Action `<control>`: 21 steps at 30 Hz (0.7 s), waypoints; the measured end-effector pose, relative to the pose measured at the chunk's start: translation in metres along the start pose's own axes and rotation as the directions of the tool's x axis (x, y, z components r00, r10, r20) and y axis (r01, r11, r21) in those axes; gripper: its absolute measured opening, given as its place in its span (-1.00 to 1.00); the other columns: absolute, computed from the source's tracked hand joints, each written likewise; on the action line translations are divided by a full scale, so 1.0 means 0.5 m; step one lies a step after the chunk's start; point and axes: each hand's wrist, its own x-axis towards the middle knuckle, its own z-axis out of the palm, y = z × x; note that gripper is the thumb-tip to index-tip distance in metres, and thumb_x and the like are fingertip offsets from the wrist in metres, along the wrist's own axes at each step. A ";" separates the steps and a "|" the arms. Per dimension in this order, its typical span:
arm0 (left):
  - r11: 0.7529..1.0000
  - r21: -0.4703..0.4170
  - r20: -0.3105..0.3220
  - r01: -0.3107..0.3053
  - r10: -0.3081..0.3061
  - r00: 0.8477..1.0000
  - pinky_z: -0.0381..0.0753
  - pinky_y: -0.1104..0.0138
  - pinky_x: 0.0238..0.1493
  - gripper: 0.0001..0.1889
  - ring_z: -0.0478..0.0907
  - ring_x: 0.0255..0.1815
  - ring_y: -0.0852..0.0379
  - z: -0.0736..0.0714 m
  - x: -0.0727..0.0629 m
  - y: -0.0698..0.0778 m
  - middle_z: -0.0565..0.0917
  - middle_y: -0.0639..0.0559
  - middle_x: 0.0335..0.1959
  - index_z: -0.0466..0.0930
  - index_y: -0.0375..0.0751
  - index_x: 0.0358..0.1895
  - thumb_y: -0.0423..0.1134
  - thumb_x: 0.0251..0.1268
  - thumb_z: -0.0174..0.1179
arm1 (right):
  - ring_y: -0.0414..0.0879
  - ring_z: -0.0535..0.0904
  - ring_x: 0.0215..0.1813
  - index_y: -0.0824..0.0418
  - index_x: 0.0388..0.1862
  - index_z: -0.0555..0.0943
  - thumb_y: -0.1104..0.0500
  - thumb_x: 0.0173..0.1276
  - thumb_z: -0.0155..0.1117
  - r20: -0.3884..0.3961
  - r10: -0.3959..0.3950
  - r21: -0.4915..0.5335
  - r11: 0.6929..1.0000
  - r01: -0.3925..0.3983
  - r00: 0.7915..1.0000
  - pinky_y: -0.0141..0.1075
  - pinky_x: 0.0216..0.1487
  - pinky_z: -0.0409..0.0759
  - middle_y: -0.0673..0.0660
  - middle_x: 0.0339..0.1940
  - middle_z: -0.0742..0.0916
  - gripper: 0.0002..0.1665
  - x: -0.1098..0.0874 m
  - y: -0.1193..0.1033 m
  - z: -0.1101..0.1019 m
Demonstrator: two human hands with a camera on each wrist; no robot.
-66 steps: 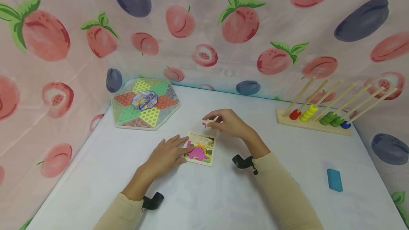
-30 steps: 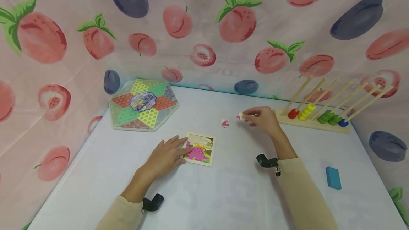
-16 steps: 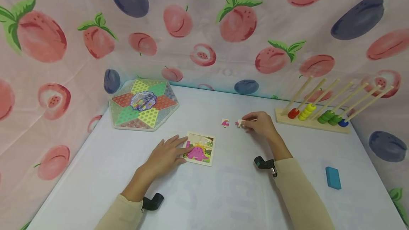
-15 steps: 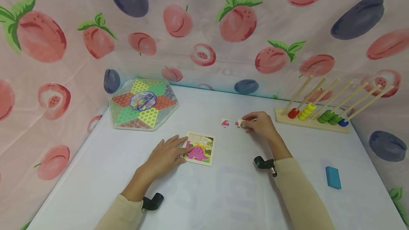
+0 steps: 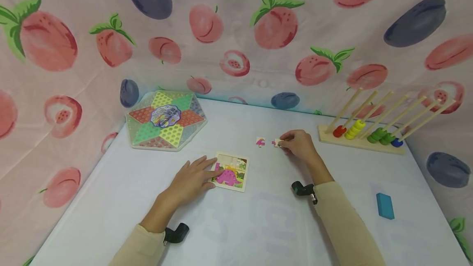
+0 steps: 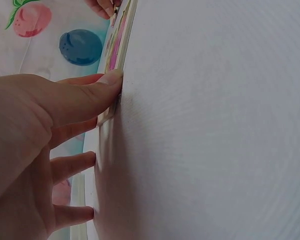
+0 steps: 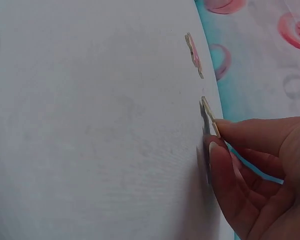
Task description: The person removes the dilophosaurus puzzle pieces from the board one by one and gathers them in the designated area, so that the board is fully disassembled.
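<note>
My left hand (image 5: 190, 182) lies with fingers spread at the left edge of a small wooden dinosaur jigsaw puzzle (image 5: 238, 190). Its index finger reaches over the pink dinosaur picture, and in the left wrist view the thumb (image 6: 90, 97) touches the frame's near edge. Farther back on the right, my right hand (image 5: 301, 147) pinches a puzzle piece (image 5: 276, 143) between thumb and fingers. The right wrist view shows this piece (image 7: 209, 112) tilted, one end close over the tabletop, its shadow beside it. Another puzzle piece (image 5: 260, 142) with pink on it lies flat just to the left.
A hexagonal Chinese checkers board (image 5: 166, 136) lies at the back left. At the back right stands a wooden peg rack (image 5: 362, 145) with coloured beads. A blue block (image 5: 385, 206) sits at the right, and a fruit-print cloth (image 5: 255, 81) hangs behind the white table.
The right hand has moved right, away from the puzzle, then come down close to the table with a piece. One piece now lies on the table. The left hand has stayed put.
</note>
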 end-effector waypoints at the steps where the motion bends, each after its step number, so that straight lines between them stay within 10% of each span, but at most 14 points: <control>1: 1.000 0.001 -0.001 -0.001 0.001 1.000 0.18 -0.41 0.50 -0.47 0.20 0.64 -0.23 0.000 0.000 0.000 0.39 0.01 0.57 0.58 0.19 0.35 -0.04 0.30 0.37 | -0.20 0.66 -0.48 0.32 -0.02 0.71 0.22 0.37 0.38 0.001 0.002 -0.002 1.000 -0.002 1.000 -0.43 -0.39 0.71 0.24 -0.22 0.77 -0.74 0.000 0.000 0.000; 21: 1.000 -0.006 0.006 0.008 -0.008 1.000 0.18 -0.41 0.50 -0.48 0.20 0.65 -0.22 -0.005 -0.002 0.004 0.39 0.00 0.57 0.57 0.18 0.36 -0.03 0.32 0.35 | -0.18 0.58 -0.49 0.27 0.00 0.71 0.09 0.37 0.40 0.011 0.014 -0.096 0.995 -0.013 1.000 -0.40 -0.42 0.62 0.20 -0.18 0.75 -0.68 -0.004 0.002 -0.002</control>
